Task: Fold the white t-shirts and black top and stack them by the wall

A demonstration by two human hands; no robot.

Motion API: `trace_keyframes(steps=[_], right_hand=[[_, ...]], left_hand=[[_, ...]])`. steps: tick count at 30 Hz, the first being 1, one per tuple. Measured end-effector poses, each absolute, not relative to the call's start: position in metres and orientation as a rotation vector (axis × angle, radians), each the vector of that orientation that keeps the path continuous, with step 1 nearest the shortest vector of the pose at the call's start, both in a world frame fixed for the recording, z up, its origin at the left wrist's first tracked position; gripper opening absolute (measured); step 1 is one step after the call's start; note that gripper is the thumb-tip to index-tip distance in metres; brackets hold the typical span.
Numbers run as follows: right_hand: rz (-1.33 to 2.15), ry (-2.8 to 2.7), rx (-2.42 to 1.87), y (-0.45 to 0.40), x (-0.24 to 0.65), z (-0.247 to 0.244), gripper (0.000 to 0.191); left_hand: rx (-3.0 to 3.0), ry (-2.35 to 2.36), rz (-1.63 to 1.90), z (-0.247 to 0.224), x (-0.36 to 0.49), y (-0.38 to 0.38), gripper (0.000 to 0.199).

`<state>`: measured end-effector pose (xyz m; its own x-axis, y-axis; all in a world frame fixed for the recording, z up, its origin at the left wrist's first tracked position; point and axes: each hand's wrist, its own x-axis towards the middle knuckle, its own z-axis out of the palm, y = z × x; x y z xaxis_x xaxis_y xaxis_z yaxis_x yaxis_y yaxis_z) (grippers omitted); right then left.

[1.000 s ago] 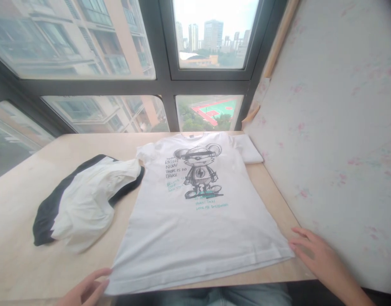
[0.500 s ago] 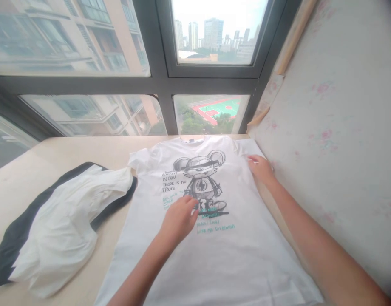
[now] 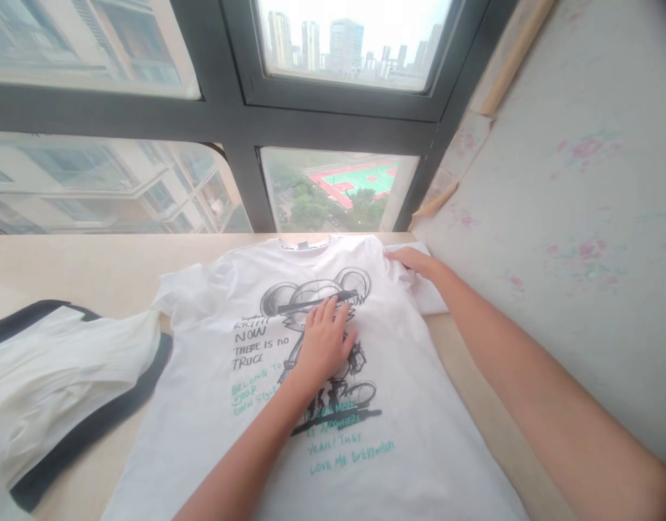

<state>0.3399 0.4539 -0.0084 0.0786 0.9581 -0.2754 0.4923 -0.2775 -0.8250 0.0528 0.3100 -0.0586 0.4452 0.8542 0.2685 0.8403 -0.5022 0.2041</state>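
A white T-shirt (image 3: 203, 434) lies spread front side up, its collar toward the window. Its chest bears a sketched cartoon mouse with black and green lettering. My left hand (image 3: 327, 340) rests on the mouse print, fingers stretched out and slightly apart. Up at the right shoulder, my right hand (image 3: 414, 260) has its fingers closed on the fabric near the sleeve seam; some of its fingertips are hidden. The right sleeve (image 3: 429, 289) sticks out beneath that hand and wrist. On the far side, the left sleeve (image 3: 184, 289) lies flat.
Left of the T-shirt, a white garment (image 3: 66, 362) lies over a black garment (image 3: 105, 427) on the pale wooden surface (image 3: 110, 268). A dark window frame (image 3: 333, 123) stands beyond the collar. The flowered wall (image 3: 555, 217) runs close along the right side.
My left hand has moved up the print and flattened onto it. My right hand has gone to the T-shirt's shoulder and taken hold there. The camera view has shifted right and closer.
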Motion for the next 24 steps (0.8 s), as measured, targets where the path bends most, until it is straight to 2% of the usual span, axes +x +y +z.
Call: trace_keyframes(steps=[5, 10, 14, 17, 19, 21, 24], right_hand=[[1.426, -1.318, -1.708, 0.458, 0.339, -0.011, 0.028], [1.318, -1.288, -1.627, 0.454, 0.347, -0.005, 0.029], [0.795, -1.276, -1.809, 0.45, 0.37, -0.003, 0.027], [0.264, -1.503, -2.169, 0.445, 0.385, -0.006, 0.036], [-0.013, -1.715, -2.258, 0.446, 0.384, -0.009, 0.04], [-0.146, -1.868, -2.182, 0.454, 0.371, -0.011, 0.037], [-0.066, -2.056, -1.968, 0.486, 0.334, -0.015, 0.029]], left_hand=[[2.666, 1.568, 0.478, -0.07, 0.051, 0.31, 0.057], [2.664, 1.583, 0.441, -0.072, 0.052, 0.307, 0.058], [2.673, 1.524, 0.415, -0.064, 0.048, 0.304, 0.061], [2.658, 1.497, 0.411, -0.049, 0.031, 0.322, 0.046], [2.589, 1.618, 0.396, -0.037, 0.009, 0.353, 0.04], [2.489, 1.797, 0.366, -0.029, -0.021, 0.396, 0.039], [2.359, 2.001, 0.348, -0.028, -0.069, 0.467, 0.049]])
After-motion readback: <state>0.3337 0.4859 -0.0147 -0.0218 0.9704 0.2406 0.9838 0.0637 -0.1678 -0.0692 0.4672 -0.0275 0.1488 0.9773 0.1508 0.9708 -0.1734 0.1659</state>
